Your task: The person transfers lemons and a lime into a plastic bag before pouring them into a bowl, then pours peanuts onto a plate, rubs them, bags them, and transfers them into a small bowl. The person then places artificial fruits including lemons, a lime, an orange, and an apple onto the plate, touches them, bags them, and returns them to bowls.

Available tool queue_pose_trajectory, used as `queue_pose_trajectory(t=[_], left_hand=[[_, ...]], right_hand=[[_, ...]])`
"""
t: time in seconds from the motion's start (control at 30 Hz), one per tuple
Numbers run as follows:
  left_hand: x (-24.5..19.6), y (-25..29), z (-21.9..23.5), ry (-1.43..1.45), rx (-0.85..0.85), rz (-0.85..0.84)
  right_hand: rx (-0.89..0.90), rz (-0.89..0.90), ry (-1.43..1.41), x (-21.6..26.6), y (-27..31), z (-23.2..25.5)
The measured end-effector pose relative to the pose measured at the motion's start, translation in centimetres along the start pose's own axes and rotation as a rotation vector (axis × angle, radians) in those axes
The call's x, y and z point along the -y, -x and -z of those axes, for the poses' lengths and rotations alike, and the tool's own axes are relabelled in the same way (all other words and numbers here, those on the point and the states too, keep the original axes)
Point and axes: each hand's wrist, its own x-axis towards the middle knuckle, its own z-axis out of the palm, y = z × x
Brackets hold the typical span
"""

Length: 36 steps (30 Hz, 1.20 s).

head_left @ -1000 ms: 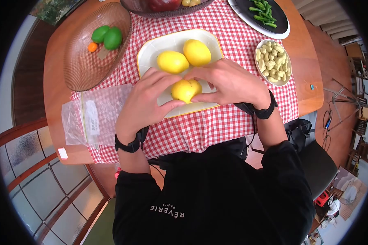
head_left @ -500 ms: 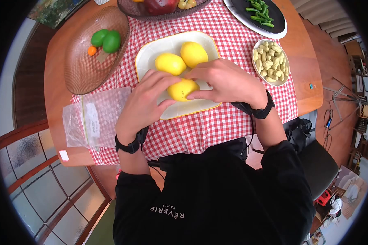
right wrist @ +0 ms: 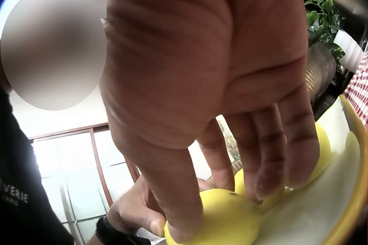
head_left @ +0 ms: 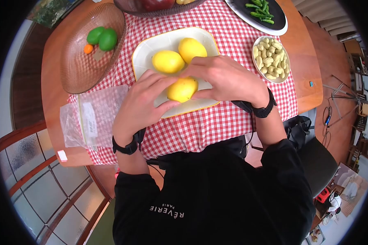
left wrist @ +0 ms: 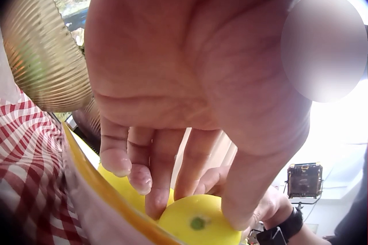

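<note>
Both hands meet over a white, yellow-rimmed dish [head_left: 146, 54] that bears three lemons. The front lemon [head_left: 182, 90] lies between them, its dark green stem spot showing in the left wrist view. My left hand [head_left: 140, 98] holds its left side, thumb at the near edge and forefinger at the far one. From the other side my right hand [head_left: 230, 78] grips it, with the thumb [right wrist: 183, 225] pressed on the skin. Just behind, the second lemon [head_left: 167, 61] and third lemon [head_left: 192, 49] sit side by side, the third partly behind the right hand.
At the left, a ribbed brown bowl [head_left: 75, 71] holds green and orange fruit; a clear plastic bag [head_left: 106, 114] lies nearer. Peanuts [head_left: 270, 60] fill a bowl at the right. Green peppers [head_left: 260, 11] lie on a black plate. A dark fruit bowl [head_left: 159, 13] stands behind.
The front lemon has been turned between the fingers: its pointed end and dark specks have shifted. Both hands stay around it, and the other two lemons keep their places in the dish.
</note>
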Motion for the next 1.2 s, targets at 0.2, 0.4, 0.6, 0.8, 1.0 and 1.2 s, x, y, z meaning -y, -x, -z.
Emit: queue_pose_trajectory(t=[0.2,0.4,0.6,0.8,1.0,1.2], left_hand=[[-0.2,-0.3,0.3,-0.006,0.014,-0.036],[-0.3,-0.2,0.2,-0.004,-0.006,-0.044],[-0.2,-0.2,0.3,0.006,0.011,-0.009],[-0.2,-0.1,0.2,-0.011,0.013,0.007],[-0.2,-0.1,0.2,-0.023,0.016,-0.025],[-0.2,-0.1,0.5,-0.010,0.020,-0.016]], right_hand=[[-0.016,-0.038,-0.007,-0.2,-0.1,-0.2],[0.071,-0.090,-0.033,0.6,-0.1,0.5],[-0.029,0.014,-0.006,-0.2,-0.1,-0.2],[-0.036,0.012,0.042,-0.2,0.0,-0.5],[0.015,-0.033,-0.009,-0.2,0.1,-0.1],[0.018,-0.025,-0.021,0.1,0.0,-0.1]])
